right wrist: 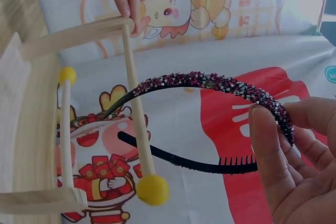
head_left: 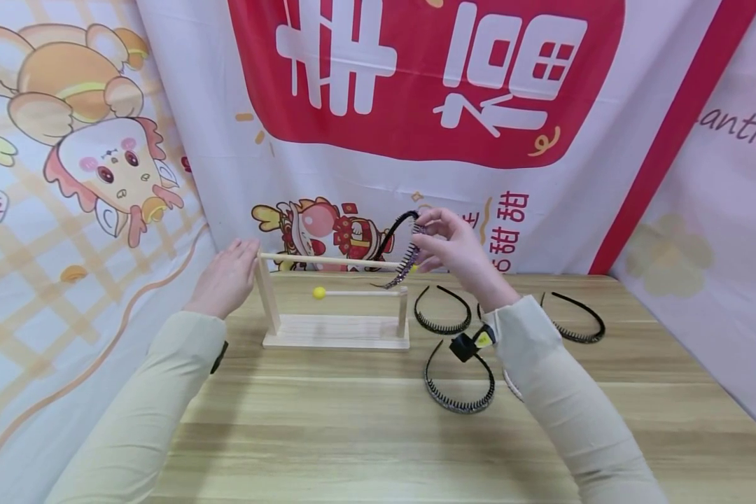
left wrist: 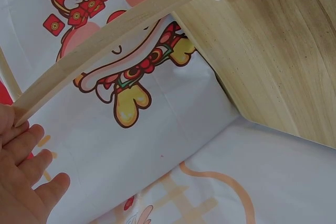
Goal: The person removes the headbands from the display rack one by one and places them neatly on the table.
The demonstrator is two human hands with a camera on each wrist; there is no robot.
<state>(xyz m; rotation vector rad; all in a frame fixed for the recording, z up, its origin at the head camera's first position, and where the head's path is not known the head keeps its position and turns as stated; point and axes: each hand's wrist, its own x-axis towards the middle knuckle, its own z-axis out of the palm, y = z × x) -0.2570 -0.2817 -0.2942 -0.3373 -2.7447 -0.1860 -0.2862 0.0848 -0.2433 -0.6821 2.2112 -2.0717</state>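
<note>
A wooden rack [head_left: 334, 330] with two yellow-tipped rods stands on the table. My left hand [head_left: 227, 276] holds the top of its left post, fingertips at the corner where the upper rod [right wrist: 134, 103] joins. With thumb and fingers, my right hand [head_left: 450, 245] pinches a black headband [right wrist: 210, 81] covered in purple and silver sparkles, with comb teeth inside. The headband's open ends point toward the rack. In the right wrist view both of its arms cross the upper rod, close to that rod's yellow ball [right wrist: 153, 190]. The lower rod [head_left: 362, 293] carries no headband.
Several more headbands lie on the table right of the rack, among them a black one [head_left: 443, 329], a sparkly one [head_left: 460, 407] and another at far right [head_left: 579, 339]. My right forearm partly covers some. Printed cloth [head_left: 416, 154] hangs behind the table [head_left: 327, 420].
</note>
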